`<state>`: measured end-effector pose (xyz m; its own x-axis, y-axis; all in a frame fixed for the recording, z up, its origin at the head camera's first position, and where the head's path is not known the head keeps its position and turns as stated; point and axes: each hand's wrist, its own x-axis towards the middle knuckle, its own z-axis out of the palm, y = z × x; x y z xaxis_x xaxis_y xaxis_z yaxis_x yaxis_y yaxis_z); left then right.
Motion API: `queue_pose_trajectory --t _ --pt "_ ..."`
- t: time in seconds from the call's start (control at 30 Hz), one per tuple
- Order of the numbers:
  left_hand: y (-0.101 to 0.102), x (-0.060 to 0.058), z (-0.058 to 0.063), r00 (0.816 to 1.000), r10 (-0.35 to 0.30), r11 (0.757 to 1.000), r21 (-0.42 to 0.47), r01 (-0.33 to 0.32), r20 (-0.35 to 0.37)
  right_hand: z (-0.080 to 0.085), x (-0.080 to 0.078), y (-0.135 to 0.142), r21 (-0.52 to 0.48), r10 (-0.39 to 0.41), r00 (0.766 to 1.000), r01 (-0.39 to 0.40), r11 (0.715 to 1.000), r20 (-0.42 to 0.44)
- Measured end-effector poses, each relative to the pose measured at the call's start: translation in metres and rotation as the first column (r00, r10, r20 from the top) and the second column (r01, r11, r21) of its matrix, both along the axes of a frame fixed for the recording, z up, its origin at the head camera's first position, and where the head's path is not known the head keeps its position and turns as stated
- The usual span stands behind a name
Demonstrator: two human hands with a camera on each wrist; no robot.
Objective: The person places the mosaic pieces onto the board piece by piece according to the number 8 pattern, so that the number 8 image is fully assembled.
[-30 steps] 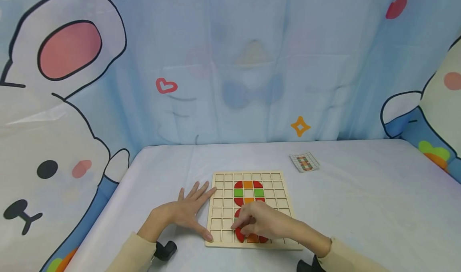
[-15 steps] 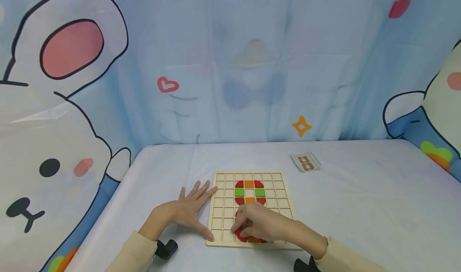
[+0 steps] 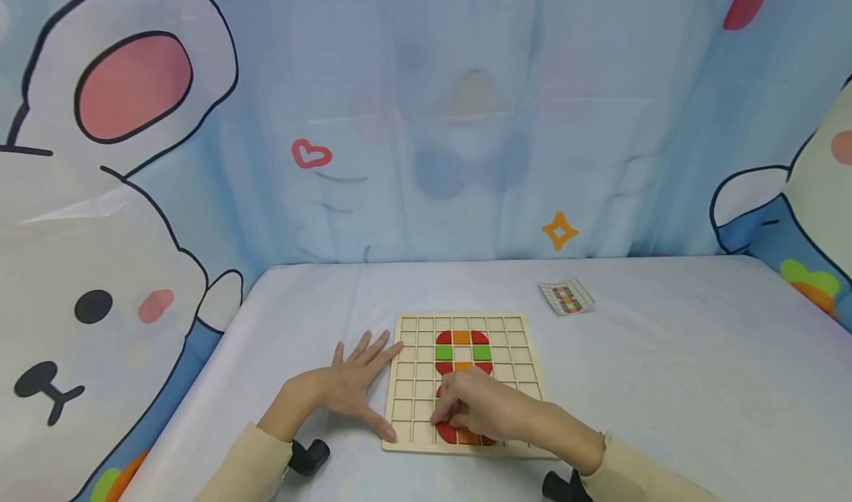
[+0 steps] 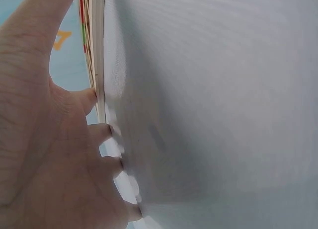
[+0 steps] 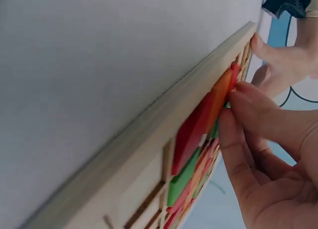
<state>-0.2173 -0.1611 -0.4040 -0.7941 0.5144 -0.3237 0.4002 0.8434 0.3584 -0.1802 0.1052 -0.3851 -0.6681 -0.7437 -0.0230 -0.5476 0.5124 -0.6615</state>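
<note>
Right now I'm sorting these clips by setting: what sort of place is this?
Probably a staged indoor play or recording corner, not a lived-in room: a cartoon bear backdrop hangs as a curtain behind a cloth-covered table, where a wooden grid puzzle board and a small pattern card lie.

Head high; wrists grazing board (image 3: 466, 384)

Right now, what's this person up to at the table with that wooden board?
A person is working coloured tiles into a wooden grid board on the table. The left hand lies flat, fingers spread, against the board's left edge. The right hand has its fingertips on the lower tiles, by a red piece in the bottom row. Red, orange and green tiles already fill cells above. A small pattern card lies off to the right.
</note>
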Motion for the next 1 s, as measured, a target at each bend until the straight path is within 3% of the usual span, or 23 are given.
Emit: queue_pose_trajectory --t 0.4,0.57,0.77,1.0 --pt "-0.003 -0.004 -0.003 1.0 -0.003 1.0 -0.002 0.003 0.002 -0.004 0.003 -0.002 -0.018 -0.057 0.998 0.057 0.998 0.014" --pt "-0.005 -0.004 -0.005 1.0 0.003 1.0 -0.011 -0.003 -0.004 -0.004 0.006 0.001 -0.042 -0.078 0.996 0.077 0.996 -0.044" --pt "-0.009 -0.005 -0.005 1.0 0.002 1.0 0.011 -0.002 0.002 0.002 0.007 0.026 -0.07 -0.161 0.978 0.152 0.986 -0.136" --pt "-0.013 -0.002 -0.004 1.0 0.006 0.999 0.032 -0.007 0.012 0.002 0.001 0.072 -0.111 -0.309 0.939 0.295 0.949 -0.149"
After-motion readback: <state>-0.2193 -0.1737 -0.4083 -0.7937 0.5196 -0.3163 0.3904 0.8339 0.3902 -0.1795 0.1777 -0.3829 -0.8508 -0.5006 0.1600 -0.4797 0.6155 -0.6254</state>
